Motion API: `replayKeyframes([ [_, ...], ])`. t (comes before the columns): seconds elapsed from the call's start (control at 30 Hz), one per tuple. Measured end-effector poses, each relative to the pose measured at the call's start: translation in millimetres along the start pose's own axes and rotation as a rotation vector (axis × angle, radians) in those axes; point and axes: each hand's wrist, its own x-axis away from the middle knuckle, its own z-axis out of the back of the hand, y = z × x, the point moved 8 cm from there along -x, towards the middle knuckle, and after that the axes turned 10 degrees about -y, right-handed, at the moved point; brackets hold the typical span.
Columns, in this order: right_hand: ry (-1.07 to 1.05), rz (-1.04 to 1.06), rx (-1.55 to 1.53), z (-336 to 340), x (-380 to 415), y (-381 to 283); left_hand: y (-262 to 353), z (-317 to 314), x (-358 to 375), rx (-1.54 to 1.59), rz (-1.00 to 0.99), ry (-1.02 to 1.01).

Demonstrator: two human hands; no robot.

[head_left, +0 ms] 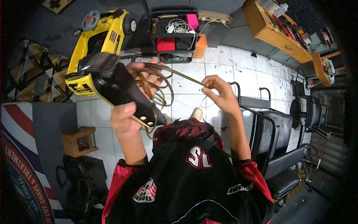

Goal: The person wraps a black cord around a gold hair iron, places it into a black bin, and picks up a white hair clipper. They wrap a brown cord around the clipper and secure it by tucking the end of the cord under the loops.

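Several loops of brown cord (186,77) gather in the left hand (125,117), its fingers also gripping a long black object (121,89) above the tiled floor (220,56). The right hand's (223,95) fingers pinch one strand. Cord handling seems underway; pulling calls for steady support.

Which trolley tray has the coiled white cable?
The top tray: the white cable lies there beside a pink box, while the tray below holds a red item.
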Motion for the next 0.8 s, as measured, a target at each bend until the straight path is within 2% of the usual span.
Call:
replayKeyframes([
  [0.07,-0.138,-0.063,-0.136,-5,7,5,-18,13,1,-0.032,0.142,0.007],
  [0.1,-0.075,-0.088,-0.144,3,9,16,-29,18,2,0.047,0.204,0.03],
  [0.13,0.04,-0.091,-0.15,14,10,13,-38,19,3,0.127,0.266,0.053],
  [0.2,0.474,-0.113,-0.246,61,27,59,-54,23,7,0.196,0.381,0.033],
  [0.27,0.733,-0.127,-0.304,88,49,91,-60,25,7,0.253,0.404,0.042],
  [0.3,0.756,-0.163,-0.291,97,59,113,-62,26,7,0.258,0.422,0.04],
  [0.4,0.673,-0.226,-0.035,96,67,115,-67,28,4,0.26,0.465,0.033],
  [0.43,0.62,-0.179,-0.008,90,65,114,-69,28,3,0.252,0.472,0.03],
  [0.53,0.546,-0.263,0.032,77,62,115,-74,25,-1,0.242,0.486,0.012],
  [0.63,0.606,-0.249,0.014,77,62,118,-75,22,-1,0.24,0.48,-0.021],
  [0.8,0.587,-0.266,0.076,74,63,125,-72,17,0,0.156,0.484,-0.03],
])
